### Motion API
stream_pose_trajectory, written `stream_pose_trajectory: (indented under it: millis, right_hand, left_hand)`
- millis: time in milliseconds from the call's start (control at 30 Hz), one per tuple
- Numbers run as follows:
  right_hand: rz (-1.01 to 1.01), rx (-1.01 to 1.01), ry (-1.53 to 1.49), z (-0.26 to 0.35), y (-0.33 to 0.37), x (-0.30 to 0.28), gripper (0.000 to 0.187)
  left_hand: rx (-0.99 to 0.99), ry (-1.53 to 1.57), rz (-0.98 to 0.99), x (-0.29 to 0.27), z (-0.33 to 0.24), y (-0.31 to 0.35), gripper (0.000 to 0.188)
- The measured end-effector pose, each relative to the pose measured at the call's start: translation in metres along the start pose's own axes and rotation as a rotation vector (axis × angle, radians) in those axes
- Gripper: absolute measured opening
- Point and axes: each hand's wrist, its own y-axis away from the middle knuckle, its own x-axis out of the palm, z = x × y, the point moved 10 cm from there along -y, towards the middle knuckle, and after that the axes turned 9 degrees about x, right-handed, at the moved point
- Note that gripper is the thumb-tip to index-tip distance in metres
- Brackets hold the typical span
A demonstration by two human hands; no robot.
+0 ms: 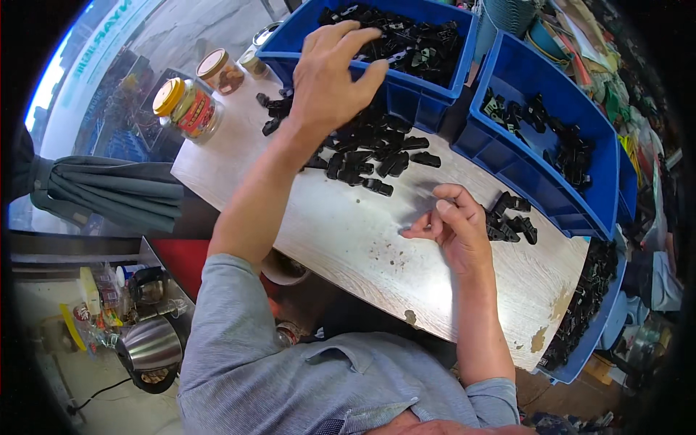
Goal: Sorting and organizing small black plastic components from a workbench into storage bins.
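bright daylight | soft shadows | glare upper left | fisheye bending, dark rim | sharp centre

Bare tabletop (341, 239) is lying open up front; black clips (370, 156) and blue bins (428, 101) are blocking the back.

My left hand (335, 76) is stretched far out ahead of me, arm nearly straight, back of the hand up, fingers spread and curled downward at the tips. My right hand (457, 228) sits much closer in, elbow bent, palm turned inward, fingers loosely curled with thumb and forefinger drawn together; I can't quite tell whether anything is pinched there. Both sleeves are pushed above the elbows.
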Motion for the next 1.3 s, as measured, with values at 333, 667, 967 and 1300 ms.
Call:
stream_pose_trajectory:
  millis: [333,667,967,1300]
  right_hand:
    - [0.020,0.013,-0.027,-0.003,-0.001,0.004,0.023]
    - [0.024,-0.009,-0.017,-0.001,0.000,0.003,0.023]
    - [-0.023,-0.016,0.012,0.001,0.002,0.000,0.024]
    - [-0.014,-0.013,0.021,0.001,0.002,0.002,0.025]
  left_hand:
    - [-0.197,0.051,1.104,0.207,0.076,0.001,0.106]
    - [-0.340,-0.026,1.122,0.203,0.085,0.001,0.091]
    - [-0.227,-0.105,1.203,0.214,0.078,-0.001,0.079]
    - [-0.355,-0.078,1.249,0.224,0.097,0.010,0.072]
